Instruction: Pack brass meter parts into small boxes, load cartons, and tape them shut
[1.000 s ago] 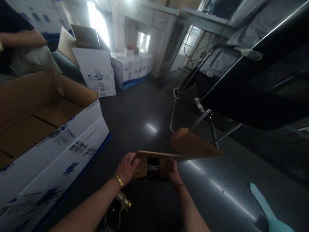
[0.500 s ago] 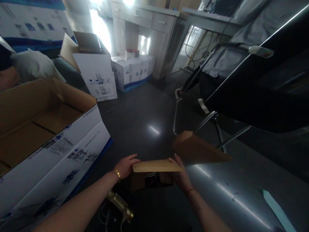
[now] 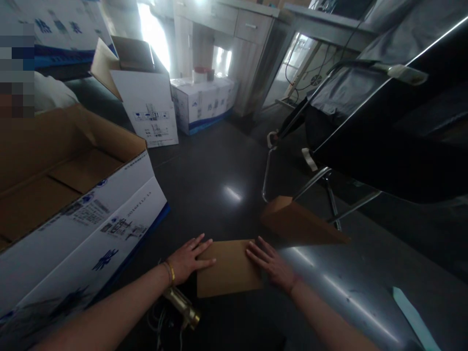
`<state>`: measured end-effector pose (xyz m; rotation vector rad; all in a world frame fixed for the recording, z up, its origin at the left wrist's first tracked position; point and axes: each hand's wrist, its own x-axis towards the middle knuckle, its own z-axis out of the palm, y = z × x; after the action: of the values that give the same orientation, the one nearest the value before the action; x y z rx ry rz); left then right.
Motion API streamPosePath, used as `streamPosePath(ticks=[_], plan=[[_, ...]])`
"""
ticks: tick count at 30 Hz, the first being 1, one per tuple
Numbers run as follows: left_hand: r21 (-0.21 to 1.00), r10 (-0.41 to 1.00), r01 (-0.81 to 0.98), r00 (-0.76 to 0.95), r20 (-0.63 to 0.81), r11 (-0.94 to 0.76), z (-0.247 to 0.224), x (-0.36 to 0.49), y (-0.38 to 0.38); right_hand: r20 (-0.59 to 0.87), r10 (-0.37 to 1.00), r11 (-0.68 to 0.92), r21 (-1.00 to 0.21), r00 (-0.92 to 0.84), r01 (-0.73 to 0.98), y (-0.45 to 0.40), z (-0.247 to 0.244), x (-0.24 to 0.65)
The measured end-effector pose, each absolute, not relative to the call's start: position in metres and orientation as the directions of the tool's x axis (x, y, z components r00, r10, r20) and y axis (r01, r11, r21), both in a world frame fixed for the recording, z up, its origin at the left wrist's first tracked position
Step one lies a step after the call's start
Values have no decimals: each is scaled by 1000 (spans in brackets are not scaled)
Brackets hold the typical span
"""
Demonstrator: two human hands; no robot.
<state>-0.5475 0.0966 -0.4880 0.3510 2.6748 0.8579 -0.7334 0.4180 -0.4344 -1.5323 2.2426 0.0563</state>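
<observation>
A small brown cardboard box (image 3: 229,273) lies low in front of me, its flat lid down over the top. My left hand (image 3: 188,261) rests on the lid's left side with fingers spread. On the right side, my right hand (image 3: 272,265) lies with its fingers stretched over the edge. The box's contents are hidden under the lid. Just below my left wrist is a brass pipe fitting (image 3: 183,308), with thin cables (image 3: 158,324) beside it, partly covered by my forearm.
A large open white carton (image 3: 120,229) stands at the left, another open carton (image 3: 146,107) behind it. A closed carton (image 3: 208,105) bears rolls of tape. A brown cardboard piece (image 3: 303,222) lies near the chair's metal legs (image 3: 332,200). At lower right is a pale green strip (image 3: 417,317).
The raised lid of the small box has come down flat, covering the dark contents seen before. Both hands have moved from the lid's edges onto its top, fingers spreading.
</observation>
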Motion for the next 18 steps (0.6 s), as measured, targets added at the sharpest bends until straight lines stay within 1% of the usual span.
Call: streamPosePath(ticks=[2, 4, 5, 7, 9, 11, 13, 15, 16, 18], plan=[[525, 351, 155, -888, -298, 837, -473, -551, 101, -510, -822, 355, -108, -254, -929, 403, -415, -737], [521, 301, 94, -895, -329, 849, -462, -556, 119, -565, -787, 364, -100, -249, -926, 383, -407, -730], [520, 252, 44, -907, -336, 853, -458, -557, 132, -574, -781, 374, -110, -248, -921, 374, -408, -723], [487, 135, -64, -923, -362, 871, -456, -559, 158, -578, -770, 404, -116, -269, -907, 358, -418, -706], [446, 19, -159, -929, -370, 881, -458, -559, 175, -533, -772, 452, -74, -348, -889, 350, -431, -690], [462, -26, -192, -939, -342, 866, -460, -559, 179, -457, -792, 477, -51, -404, -877, 348, -438, -685], [527, 5, -176, -946, -324, 831, -457, -560, 171, -442, -816, 459, -102, -373, -883, 350, -434, -689], [577, 60, -164, -935, -348, 800, -451, -562, 161, -454, -838, 423, -193, -302, -885, 355, -427, -698], [590, 76, -166, -928, -364, 790, -449, -563, 157, -450, -849, 410, -228, -278, -883, 359, -425, -702], [586, 75, -182, -920, -386, 790, -447, -562, 156, -408, -876, 381, -262, -256, -887, 369, -428, -706]])
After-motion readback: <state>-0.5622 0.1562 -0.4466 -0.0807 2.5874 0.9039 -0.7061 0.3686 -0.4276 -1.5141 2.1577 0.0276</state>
